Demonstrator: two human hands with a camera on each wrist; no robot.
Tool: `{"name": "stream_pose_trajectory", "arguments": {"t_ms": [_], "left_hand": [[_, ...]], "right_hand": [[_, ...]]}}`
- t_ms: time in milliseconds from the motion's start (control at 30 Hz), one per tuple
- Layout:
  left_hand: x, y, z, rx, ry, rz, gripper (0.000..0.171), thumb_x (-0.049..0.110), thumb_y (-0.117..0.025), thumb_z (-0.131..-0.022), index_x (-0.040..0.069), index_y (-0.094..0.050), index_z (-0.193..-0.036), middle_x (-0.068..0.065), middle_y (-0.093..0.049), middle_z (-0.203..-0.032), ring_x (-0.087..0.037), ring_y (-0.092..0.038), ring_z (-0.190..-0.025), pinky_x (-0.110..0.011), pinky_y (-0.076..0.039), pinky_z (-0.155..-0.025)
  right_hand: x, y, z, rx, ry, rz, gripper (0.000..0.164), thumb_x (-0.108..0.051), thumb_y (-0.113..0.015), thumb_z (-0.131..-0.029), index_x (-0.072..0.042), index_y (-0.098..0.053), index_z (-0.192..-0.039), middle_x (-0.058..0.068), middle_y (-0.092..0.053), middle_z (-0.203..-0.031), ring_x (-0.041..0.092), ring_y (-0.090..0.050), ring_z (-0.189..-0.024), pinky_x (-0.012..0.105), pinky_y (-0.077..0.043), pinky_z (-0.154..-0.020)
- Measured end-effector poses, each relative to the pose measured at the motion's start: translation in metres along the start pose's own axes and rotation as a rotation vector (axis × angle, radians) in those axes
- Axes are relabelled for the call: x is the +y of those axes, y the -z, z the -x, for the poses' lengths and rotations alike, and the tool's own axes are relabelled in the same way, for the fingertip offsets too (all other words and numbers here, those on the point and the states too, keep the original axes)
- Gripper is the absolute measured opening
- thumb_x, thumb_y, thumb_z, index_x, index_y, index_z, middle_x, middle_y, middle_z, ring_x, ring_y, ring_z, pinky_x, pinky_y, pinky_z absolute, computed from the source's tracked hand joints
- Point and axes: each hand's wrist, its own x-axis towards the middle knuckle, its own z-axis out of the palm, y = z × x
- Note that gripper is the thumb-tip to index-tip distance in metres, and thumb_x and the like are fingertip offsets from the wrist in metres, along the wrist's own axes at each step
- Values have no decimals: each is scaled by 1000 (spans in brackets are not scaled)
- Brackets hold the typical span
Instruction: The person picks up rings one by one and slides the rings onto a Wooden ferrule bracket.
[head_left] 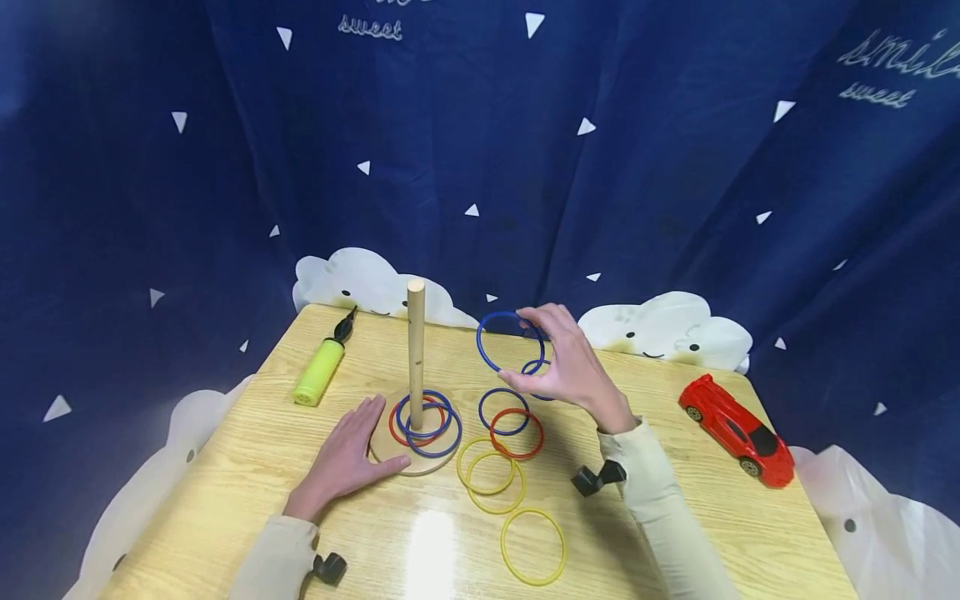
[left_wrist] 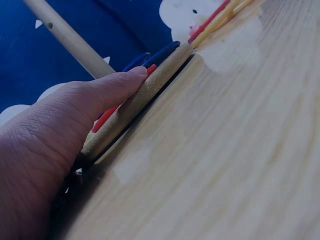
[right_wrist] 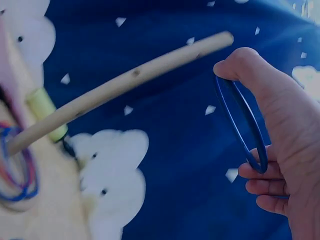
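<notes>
My right hand holds a blue ring above the table, thumb on one side of it and fingers on the other. In the right wrist view, the blue ring appears nearly edge-on, apart from the wooden peg. My left hand rests against the round wooden base, fingers straight and thumb lying over its edge. From that base the peg stands upright, with red and blue rings lying around its foot. The left wrist view shows the left thumb on the base's rim.
Right of the base lie loose rings: blue, red and several yellow ones, some overlapping. A yellow-green pump lies at the back left, a red toy car at the right. A blue curtain hangs behind the table.
</notes>
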Motion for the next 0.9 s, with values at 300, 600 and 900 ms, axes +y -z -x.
{"name": "stream_pose_trajectory", "arguments": {"t_ms": [300, 600, 900], "left_hand": [[0, 0, 0, -4, 1, -3, 121, 81, -68, -81, 7, -24, -167, -12, -27, -171, -31, -22, -159, -51, -17, -130], [-2, 0, 2, -5, 4, -5, 122, 82, -68, -81, 6, -25, -166, -12, -27, -171, -31, -22, -159, -51, -16, -131], [-1, -2, 0, 13, -4, 4, 121, 80, -69, -81, 5, -26, -165, -12, -29, -171, -33, -24, -158, -53, -18, -130]], "right_hand": [[-33, 14, -64, 102, 180, -88, 81, -48, -89, -67, 1, -67, -128, 8, -68, -115, 24, -57, -108, 38, -48, -93], [-61, 9, -94, 52, 230, -56, 83, -49, -89, -68, -2, -65, -132, 4, -65, -113, 20, -54, -109, 36, -47, -94], [-65, -27, -87, -63, 238, 43, 86, -59, -86, -67, -4, -66, -129, 2, -64, -111, 18, -54, -106, 33, -50, -92]]}}
